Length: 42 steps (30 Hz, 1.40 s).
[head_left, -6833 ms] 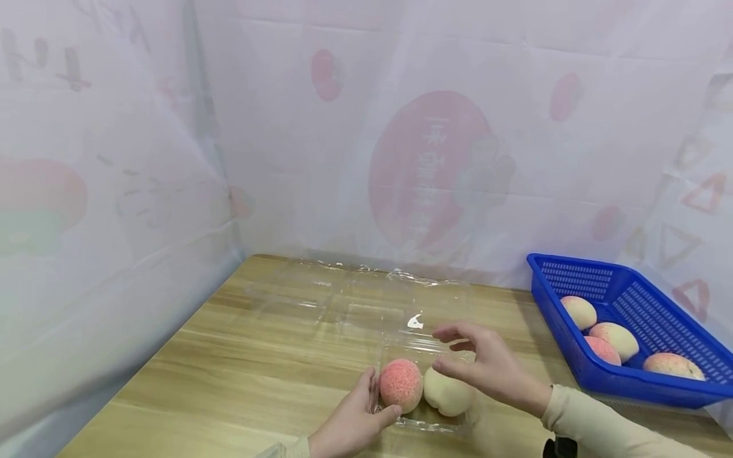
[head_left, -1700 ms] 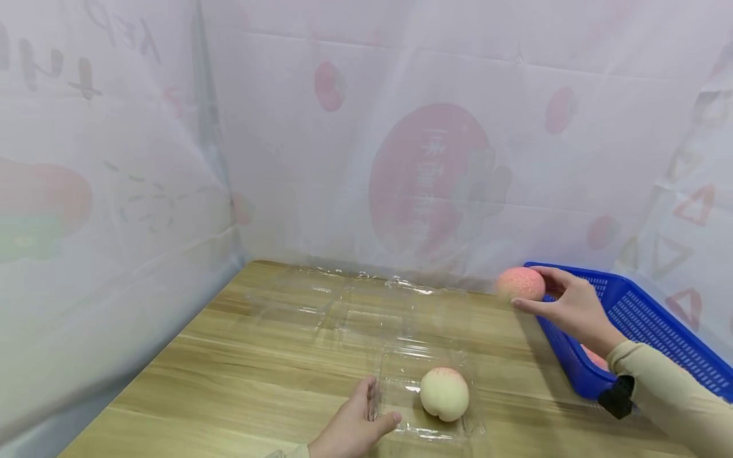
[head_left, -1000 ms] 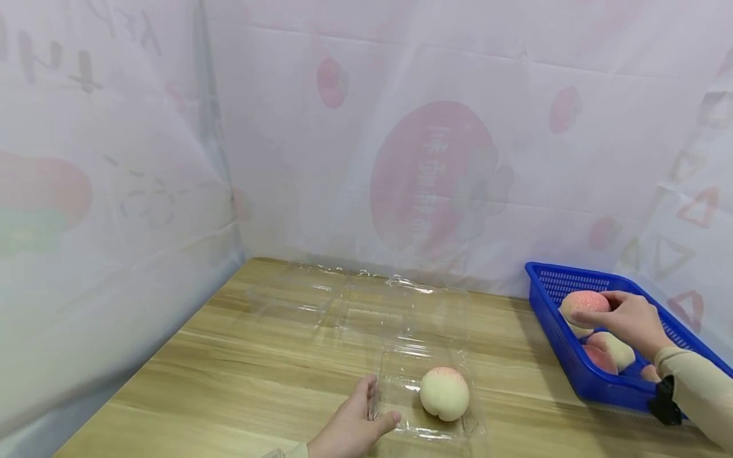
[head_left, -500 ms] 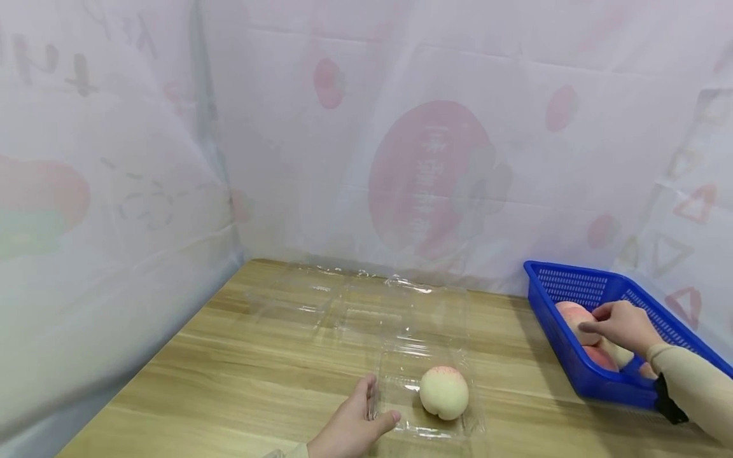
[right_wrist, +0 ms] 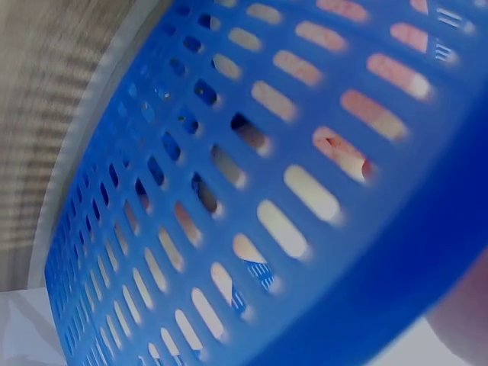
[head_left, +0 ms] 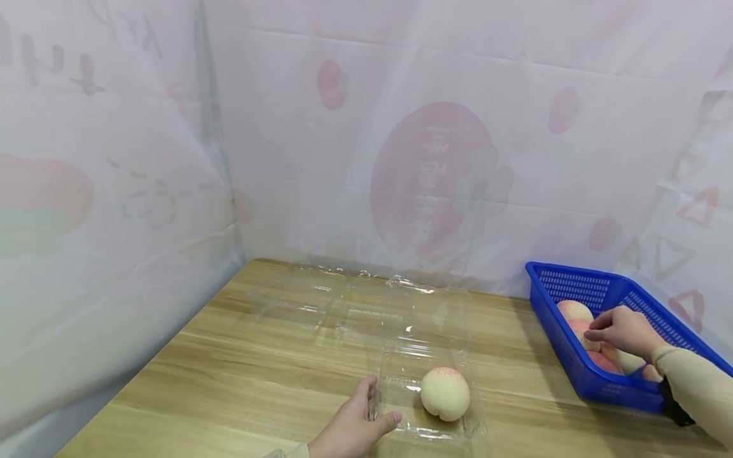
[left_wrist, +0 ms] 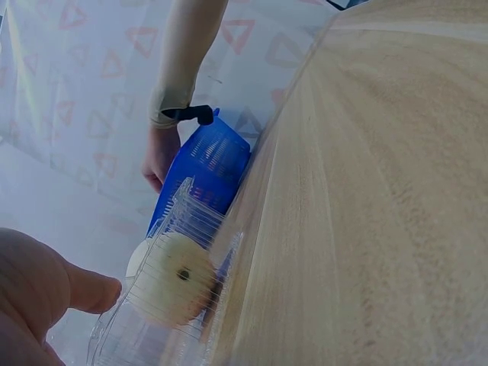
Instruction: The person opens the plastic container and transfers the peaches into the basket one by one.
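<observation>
In the head view my left hand (head_left: 352,423) holds the left side of an open clear plastic clamshell (head_left: 395,369). Its thumb lies over the rim and its fingers run along the outer wall. One pale peach with a pink blush (head_left: 445,394) sits in the right half of that clamshell. My right hand (head_left: 627,331) is over the blue plastic basket (head_left: 578,375), fingers loosely bent. Its fingertips overlap a pink peach (head_left: 579,329); whether they touch it is unclear. Other peaches lie around it, including one behind (head_left: 574,310). The right wrist view mostly shows the slotted basket wall (right_wrist: 229,168).
More clear plastic clamshells (head_left: 303,296) stand toward the back of the wooden table (head_left: 229,381). White printed cloth (head_left: 286,159) hangs close behind the table and at both sides. The basket's raised rim (head_left: 572,268) borders the right hand's space.
The pink peach has gone from the clamshell into the basket, carried by my right hand. In the last half second that hand has drawn slightly away from it. The left hand has stayed put.
</observation>
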Available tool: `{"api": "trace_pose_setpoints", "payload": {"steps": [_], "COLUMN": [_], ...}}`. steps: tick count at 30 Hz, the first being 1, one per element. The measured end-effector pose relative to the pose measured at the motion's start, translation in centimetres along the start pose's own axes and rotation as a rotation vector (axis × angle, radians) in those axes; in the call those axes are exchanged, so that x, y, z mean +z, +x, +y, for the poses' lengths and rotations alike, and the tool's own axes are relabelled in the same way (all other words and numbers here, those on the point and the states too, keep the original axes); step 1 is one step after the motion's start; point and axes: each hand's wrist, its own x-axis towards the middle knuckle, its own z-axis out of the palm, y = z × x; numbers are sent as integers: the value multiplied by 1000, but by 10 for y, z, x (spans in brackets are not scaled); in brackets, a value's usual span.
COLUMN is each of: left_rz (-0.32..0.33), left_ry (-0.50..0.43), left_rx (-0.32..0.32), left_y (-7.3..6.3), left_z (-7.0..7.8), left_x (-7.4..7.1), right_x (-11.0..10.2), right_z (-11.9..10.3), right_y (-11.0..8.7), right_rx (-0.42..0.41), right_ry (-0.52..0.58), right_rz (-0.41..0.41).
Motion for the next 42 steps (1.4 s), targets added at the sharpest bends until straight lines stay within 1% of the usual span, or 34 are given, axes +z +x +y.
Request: {"api": "trace_pose_setpoints", "payload": {"steps": [6, 14, 23, 31, 37, 42], "left_rz": [-6, -8, 4, -3, -7, -13], "left_ry": [-5, -12, -5, -19, -21, -30], "left_rx": [1, -3, 3, -19, -8, -17], "left_y": [2, -1, 0, -1, -2, -1], "left_z": [-2, -2, -1, -1, -1, -1], "left_x": [0, 0, 0, 0, 0, 0], "right_x": [0, 2, 1, -1, -6, -11], "right_z": [2, 1, -1, 0, -1, -6], "right_y": [1, 3, 4, 2, 1, 2], "right_rx": [7, 28, 27, 53, 70, 80], "right_ry": [15, 15, 13, 45, 66, 82], "right_rz": [-21, 12, 15, 2, 40, 65]}}
